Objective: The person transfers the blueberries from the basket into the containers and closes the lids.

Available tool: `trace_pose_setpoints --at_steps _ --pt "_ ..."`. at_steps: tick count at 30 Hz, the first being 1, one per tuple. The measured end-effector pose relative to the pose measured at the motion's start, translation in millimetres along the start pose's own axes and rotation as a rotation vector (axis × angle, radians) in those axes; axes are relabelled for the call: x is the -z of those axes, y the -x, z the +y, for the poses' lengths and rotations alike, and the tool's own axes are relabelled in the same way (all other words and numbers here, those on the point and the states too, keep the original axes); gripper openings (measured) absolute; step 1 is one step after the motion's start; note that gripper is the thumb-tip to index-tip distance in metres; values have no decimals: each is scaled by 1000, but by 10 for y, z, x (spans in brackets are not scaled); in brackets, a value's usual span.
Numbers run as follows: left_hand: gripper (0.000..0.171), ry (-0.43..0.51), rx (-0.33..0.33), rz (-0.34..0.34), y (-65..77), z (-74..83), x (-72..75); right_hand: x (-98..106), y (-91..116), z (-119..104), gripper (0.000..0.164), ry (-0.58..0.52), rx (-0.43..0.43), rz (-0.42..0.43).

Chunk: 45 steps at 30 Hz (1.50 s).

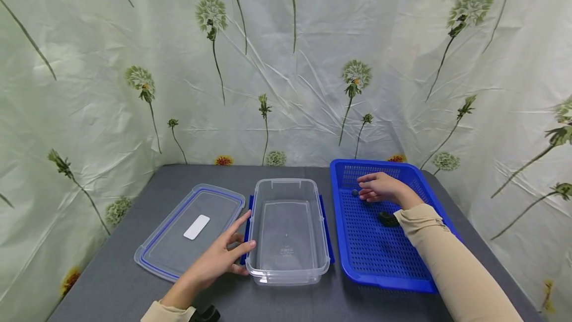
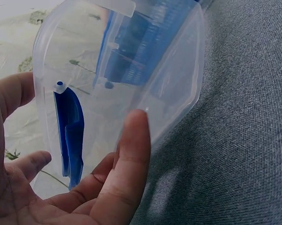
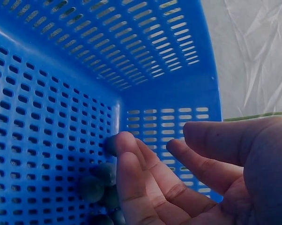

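Observation:
A clear plastic box [image 1: 286, 232] with blue side latches stands in the middle of the table, nothing inside it. My left hand [image 1: 214, 260] is at its left side with fingers spread, near the blue latch [image 2: 71, 133] in the left wrist view. Reaching into the blue basket [image 1: 380, 280], my right hand [image 1: 382, 188] has its fingers loosely bent, and nothing shows between thumb and fingers. Several small dark green round fruits [image 3: 92, 189] lie at the basket's end, right by the fingertips and partly hidden by them.
A clear lid [image 1: 214, 212] with a blue seal and a white label [image 1: 196, 227] lies flat left of the box. The basket stands close to the box's right side. A flower-printed curtain [image 1: 304, 88] hangs behind the grey table [image 1: 286, 307].

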State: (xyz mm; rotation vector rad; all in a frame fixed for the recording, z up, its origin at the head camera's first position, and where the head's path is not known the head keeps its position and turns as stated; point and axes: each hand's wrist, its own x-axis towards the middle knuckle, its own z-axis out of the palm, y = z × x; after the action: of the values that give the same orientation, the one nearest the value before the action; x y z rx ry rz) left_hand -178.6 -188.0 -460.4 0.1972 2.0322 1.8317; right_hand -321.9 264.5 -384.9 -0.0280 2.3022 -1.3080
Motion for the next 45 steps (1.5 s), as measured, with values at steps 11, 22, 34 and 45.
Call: trace_pose_setpoints --at_steps 11,22,34,45 --pt "80 40 -20 1 -10 -32 2 -59 -76 -18 52 -25 -14 -14" --pt "76 29 -16 24 30 -112 -9 -116 -143 65 48 -60 -54 -1" --pt "75 42 -22 19 24 -110 -3 -173 -233 -24 44 -48 -61 26" --pt "74 40 -26 21 21 -93 -1 -210 -313 -83 21 25 -65 53"
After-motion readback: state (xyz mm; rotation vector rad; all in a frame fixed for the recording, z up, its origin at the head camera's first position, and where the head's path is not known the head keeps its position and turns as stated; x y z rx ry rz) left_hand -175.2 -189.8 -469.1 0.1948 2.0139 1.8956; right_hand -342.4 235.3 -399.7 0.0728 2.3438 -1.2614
